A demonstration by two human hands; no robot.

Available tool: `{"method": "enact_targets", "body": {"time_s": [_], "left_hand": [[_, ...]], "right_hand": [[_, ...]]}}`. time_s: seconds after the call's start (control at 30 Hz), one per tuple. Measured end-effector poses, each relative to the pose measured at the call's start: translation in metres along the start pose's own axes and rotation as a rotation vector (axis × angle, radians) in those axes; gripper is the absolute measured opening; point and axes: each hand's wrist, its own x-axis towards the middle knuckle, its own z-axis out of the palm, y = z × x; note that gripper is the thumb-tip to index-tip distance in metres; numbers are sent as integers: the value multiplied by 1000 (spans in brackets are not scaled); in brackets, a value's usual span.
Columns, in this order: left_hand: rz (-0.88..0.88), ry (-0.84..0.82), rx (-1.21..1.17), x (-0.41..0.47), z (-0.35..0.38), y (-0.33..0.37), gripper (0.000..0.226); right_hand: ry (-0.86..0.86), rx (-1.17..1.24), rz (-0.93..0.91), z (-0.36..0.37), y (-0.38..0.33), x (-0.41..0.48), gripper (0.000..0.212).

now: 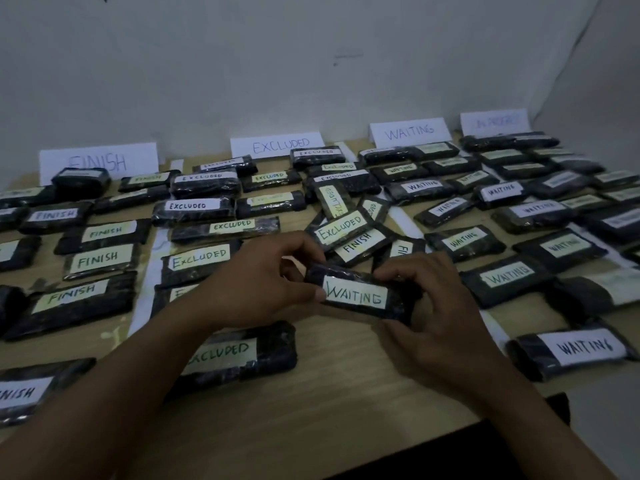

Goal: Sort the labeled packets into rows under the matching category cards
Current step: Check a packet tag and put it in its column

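From the head camera we see two hands and one packet between them. The left hand pinches the left end of a dark WAITING packet with thumb and curled fingers. The right hand grasps its right end. The packet is held label up, just above the wooden table, at the middle of the view and in front of a loose heap.

In that heap we count at least five packets lying crossed over one another. Three of them read EXCLUDED and two FINISH, though one label is partly hidden.

Along the wall stand four category cards: the FINISH card, the EXCLUDED card, the WAITING card, and a fourth card too blurred for us to read.

Below each card lie rows of wrapped packets with matching labels. They are too many and too dim toward the edges for a sure count. White paper strips lie between the columns.

One EXCLUDED packet lies under the left forearm, and one FINISH packet sits at the near left edge.
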Motion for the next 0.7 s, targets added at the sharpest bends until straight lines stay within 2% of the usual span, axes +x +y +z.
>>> {"method": "enact_targets", "body": {"time_s": [0.1, 0.3, 0.47, 0.63, 0.7], "left_hand": [[5, 7, -232, -1, 6, 6, 26], [16, 7, -425, 7, 28, 21, 22], [121, -90, -274, 20, 51, 37, 30], [264, -83, -59, 38, 78, 67, 36], [363, -70, 77, 48, 92, 77, 34]], "right_hand": [[53, 38, 36, -3, -4, 1, 56], [189, 440, 251, -26, -5, 5, 39], [201, 514, 374, -82, 6, 2, 30], [323, 564, 525, -142, 32, -15, 35], [352, 613, 579, -163, 47, -26, 49]]}}
